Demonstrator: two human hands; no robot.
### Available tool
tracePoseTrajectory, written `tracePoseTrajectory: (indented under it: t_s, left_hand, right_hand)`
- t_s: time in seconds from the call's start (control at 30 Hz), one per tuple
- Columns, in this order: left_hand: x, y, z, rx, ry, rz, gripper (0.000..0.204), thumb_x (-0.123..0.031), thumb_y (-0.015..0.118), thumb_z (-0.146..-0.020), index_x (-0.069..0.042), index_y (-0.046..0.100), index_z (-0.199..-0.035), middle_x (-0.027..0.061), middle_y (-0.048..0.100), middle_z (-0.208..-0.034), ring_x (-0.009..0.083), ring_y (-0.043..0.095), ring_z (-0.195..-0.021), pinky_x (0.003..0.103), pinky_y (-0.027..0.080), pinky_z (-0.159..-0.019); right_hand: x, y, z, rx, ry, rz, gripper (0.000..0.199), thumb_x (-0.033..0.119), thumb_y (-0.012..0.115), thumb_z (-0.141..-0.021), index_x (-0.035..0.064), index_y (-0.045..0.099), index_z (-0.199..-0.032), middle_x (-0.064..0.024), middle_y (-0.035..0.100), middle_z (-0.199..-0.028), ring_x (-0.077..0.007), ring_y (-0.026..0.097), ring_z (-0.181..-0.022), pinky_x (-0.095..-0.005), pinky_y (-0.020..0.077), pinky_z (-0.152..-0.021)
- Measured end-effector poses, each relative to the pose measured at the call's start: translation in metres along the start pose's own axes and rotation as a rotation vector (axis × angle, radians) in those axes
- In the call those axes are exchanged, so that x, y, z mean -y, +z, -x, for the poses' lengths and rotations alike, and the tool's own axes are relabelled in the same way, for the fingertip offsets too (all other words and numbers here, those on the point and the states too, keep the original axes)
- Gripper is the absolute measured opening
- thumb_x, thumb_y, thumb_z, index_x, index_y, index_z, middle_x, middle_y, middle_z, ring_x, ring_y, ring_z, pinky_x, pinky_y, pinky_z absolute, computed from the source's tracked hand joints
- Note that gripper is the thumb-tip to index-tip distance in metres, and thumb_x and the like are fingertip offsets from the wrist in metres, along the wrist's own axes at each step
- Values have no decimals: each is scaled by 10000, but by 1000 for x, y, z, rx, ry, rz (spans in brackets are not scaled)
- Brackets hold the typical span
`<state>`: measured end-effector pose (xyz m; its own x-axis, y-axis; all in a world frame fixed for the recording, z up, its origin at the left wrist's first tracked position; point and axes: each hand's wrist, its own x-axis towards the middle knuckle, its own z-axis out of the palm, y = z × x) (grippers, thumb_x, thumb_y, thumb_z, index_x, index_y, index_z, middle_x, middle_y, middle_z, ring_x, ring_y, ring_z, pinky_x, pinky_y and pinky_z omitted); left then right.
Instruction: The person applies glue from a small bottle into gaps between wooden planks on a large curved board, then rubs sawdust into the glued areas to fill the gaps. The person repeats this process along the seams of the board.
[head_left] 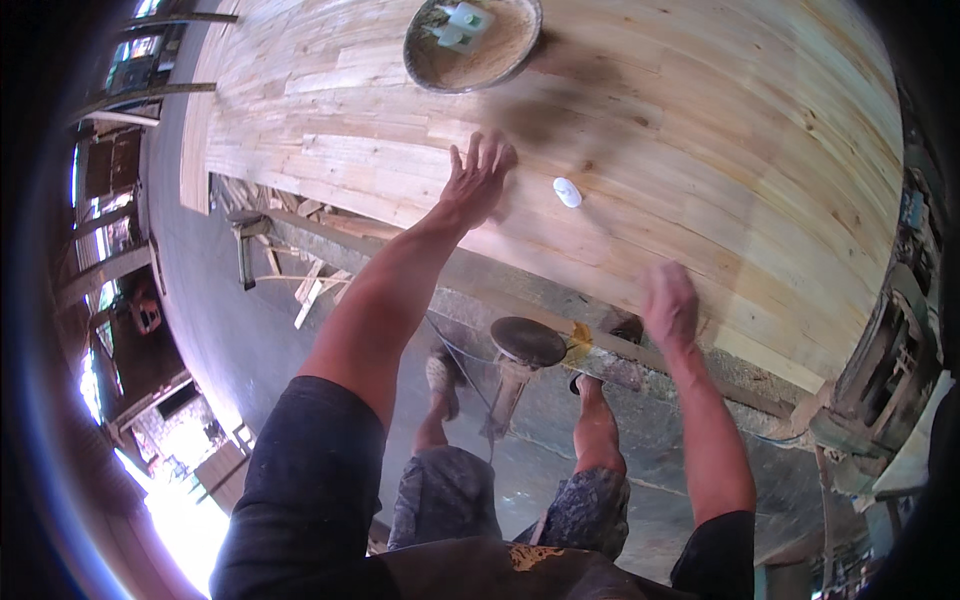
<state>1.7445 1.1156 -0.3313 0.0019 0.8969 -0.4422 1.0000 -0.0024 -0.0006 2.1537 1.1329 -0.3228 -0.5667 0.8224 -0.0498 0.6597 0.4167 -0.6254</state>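
A broad panel of joined pale wood strips (380,150) spreads out before me. My left hand (480,180) is on its surface near the front edge, fingers spread and holding nothing. To the right of that hand lies a small white plastic piece (568,192), perhaps a little bottle or cap. My right hand (672,305) is closed over the panel's front edge, a bit blurred; whatever its fingers may hold is hidden. Farther back, a round shallow basin (425,70) stands on the wood with translucent plastic bottles (465,25) inside.
A round dark stool or pedal-like disc (528,341) sits below the panel, between my feet. Wood offcuts (315,290) are heaped under the panel's left part. Machinery (870,400) stands along the right side. Grey floor (210,240) runs along the left.
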Motion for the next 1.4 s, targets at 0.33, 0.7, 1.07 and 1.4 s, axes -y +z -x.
tracePoseTrajectory:
  t_s: [0.33, 0.7, 1.07, 1.4]
  left_hand:
    - [7, 5, 9, -25, -29, 86, 1278, -298, 997, -698, -107, 256, -1722, 178, 101, -1816, 522, 149, -1647, 848, 297, -1197]
    - [-62, 46, 123, -569, -1073, 981, 826, -213, 801, -975, 17, 357, -1633, 304, 379, -1694, 439, 466, -1524, 493, 396, -1272]
    - [-92, 56, 118, -348, -1500, 1550, 438, -328, 817, -922, -30, 799, -1242, 169, 812, -1181, 291, 781, -1087, 414, 611, -921]
    - [-65, 26, 74, -79, -1647, 1294, 866, -551, 853, -910, 147, 589, -1350, 289, 609, -1450, 433, 660, -1308, 478, 576, -1069]
  right_hand:
    - [103, 129, -63, 204, -479, 135, 648, 350, 688, -1033, -24, 562, -1547, -189, 471, -1680, -355, 440, -1539, -527, 323, -1279]
    - [144, 122, -80, 577, -353, 578, 595, 169, 459, -1072, 34, 450, -1651, -94, 389, -1762, -290, 339, -1631, -581, 317, -1301]
    - [156, 73, -58, 611, -242, 357, 587, 184, 615, -1047, -55, 492, -1569, -241, 507, -1633, -392, 445, -1541, -525, 360, -1271]
    - [51, -41, 185, 392, 248, 225, 515, 201, 643, -1046, -94, 592, -1465, -307, 600, -1522, -465, 574, -1417, -502, 452, -1194]
